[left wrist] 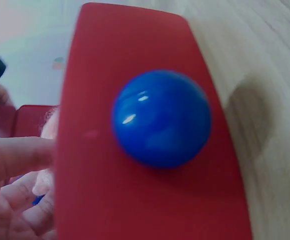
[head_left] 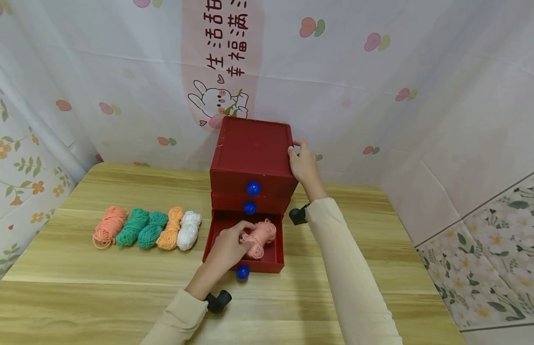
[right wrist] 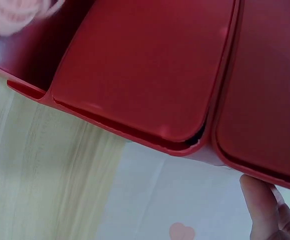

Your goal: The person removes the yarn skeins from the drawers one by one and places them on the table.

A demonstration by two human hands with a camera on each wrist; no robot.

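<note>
A red drawer cabinet (head_left: 255,146) stands on the table with its bottom drawer (head_left: 273,267) pulled out. Inside that drawer lies a pink yarn skein (head_left: 263,235), tied at its middle. My left hand (head_left: 228,247) reaches over the drawer front and grips the skein's left side with thumb and fingers. The left wrist view shows the drawer's blue knob (left wrist: 162,119) close up, and the drawer front hides part of the hand. At the cabinet's upper right edge, my right hand (head_left: 304,163) holds on, fingertips at the rim and side.
Left of the cabinet, several yarn skeins lie in a row: coral (head_left: 110,225), green ones (head_left: 133,225), orange (head_left: 172,227) and white (head_left: 189,230). The two upper drawers, with blue knobs (head_left: 253,188), are closed. A printed curtain (head_left: 335,96) hangs behind the table.
</note>
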